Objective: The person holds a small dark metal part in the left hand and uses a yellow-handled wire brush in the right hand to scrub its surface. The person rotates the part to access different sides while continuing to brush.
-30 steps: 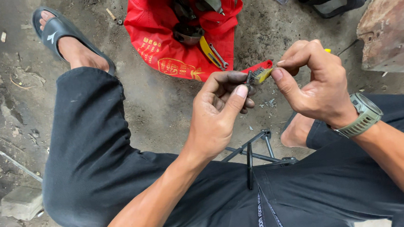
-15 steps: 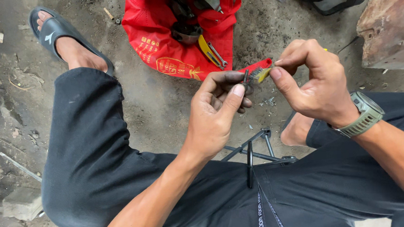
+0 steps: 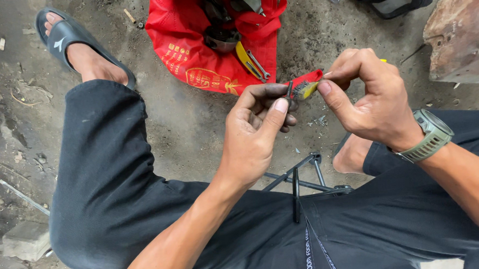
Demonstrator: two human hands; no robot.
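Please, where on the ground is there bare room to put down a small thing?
Bare dirt lies between the red cloth, the black-trousered left knee and the left hand. Another patch lies between the cloth and the rusty metal block. The cloth is crowded with dark metal parts; the left edge holds rubble.

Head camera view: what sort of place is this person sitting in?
Probably a rough outdoor or yard-side repair spot. The ground is bare, gritty dirt with scattered debris, a red bag holding tools and metal parts lies open on it, and a rusty metal object stands nearby.
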